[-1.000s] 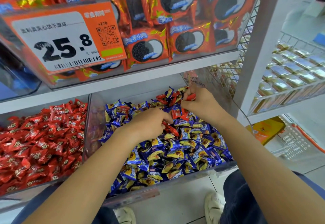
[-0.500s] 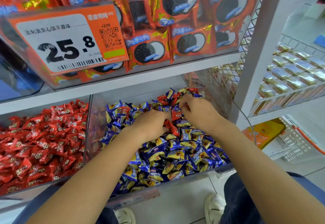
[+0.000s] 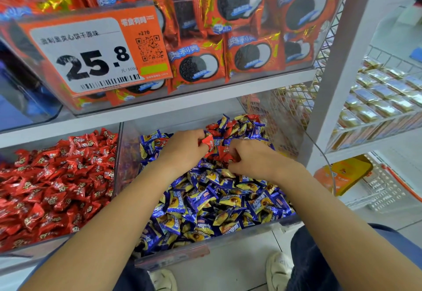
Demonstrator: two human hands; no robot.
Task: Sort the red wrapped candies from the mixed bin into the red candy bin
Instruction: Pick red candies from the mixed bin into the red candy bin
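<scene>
The clear mixed bin (image 3: pixel 283 222) on the lower shelf holds mostly blue-and-yellow wrapped candies (image 3: pixel 212 201), with several red ones (image 3: pixel 213 128) near its back. My left hand (image 3: pixel 182 151) is over the back middle of the pile and grips red wrapped candies (image 3: pixel 208 142) in its curled fingers. Just to its right, my right hand (image 3: pixel 255 160) digs into the pile and pinches a red candy (image 3: pixel 225 156) at its fingertips. The red candy bin (image 3: pixel 59 176) stands directly to the left, full of red wrappers.
Above, a clear bin of red cookie packs (image 3: pixel 228 39) with an orange price tag (image 3: pixel 96 51) overhangs the lower shelf. A white post (image 3: pixel 340 74) and wire shelves of gold packs (image 3: pixel 383 99) stand to the right. My shoes (image 3: pixel 278 270) are on the floor below.
Both hands have shifted slightly within the mixed bin. My left hand has moved back toward the red candies, and my right hand has come down and forward beside it.
</scene>
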